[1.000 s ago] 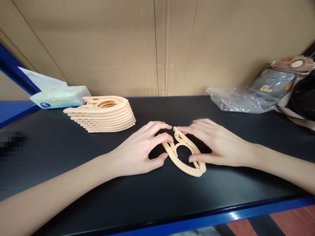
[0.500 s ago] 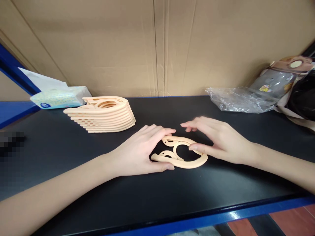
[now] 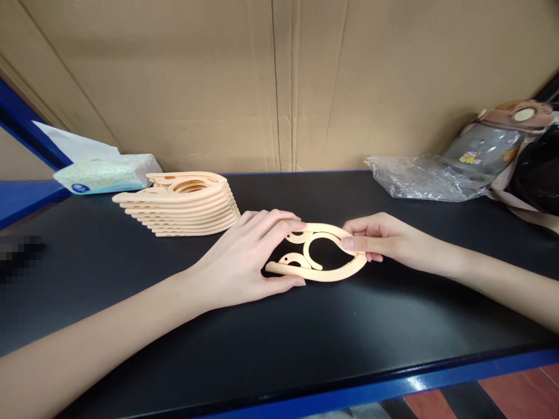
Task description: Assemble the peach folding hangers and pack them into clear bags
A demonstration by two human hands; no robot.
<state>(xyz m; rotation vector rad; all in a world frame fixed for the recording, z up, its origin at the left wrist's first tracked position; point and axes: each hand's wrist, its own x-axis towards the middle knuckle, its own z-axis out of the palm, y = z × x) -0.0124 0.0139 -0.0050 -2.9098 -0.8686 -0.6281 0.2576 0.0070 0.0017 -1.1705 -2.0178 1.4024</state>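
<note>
A peach plastic folded hanger point(image 3: 321, 269) is held just above the black tabletop point(image 3: 279, 349) at the centre. My left hand point(image 3: 248, 259) grips its left end, fingers over the top and thumb under the lower bar. My right hand point(image 3: 379, 238) pinches its right end between thumb and fingers. A stack of several matching peach hangers point(image 3: 183, 201) lies to the left, behind my left hand and apart from it.
A tissue pack point(image 3: 102, 173) sits at the back left by a blue frame. Crumpled clear plastic point(image 3: 425, 177) and a bag with a bottle point(image 3: 502, 142) lie at the back right. A cardboard wall point(image 3: 279, 81) closes the back. The table's blue front edge point(image 3: 393, 387) runs below.
The hanger turned from lying diagonally to lying sideways and moved slightly away from me. My right hand went from flat on it to pinching its right end.
</note>
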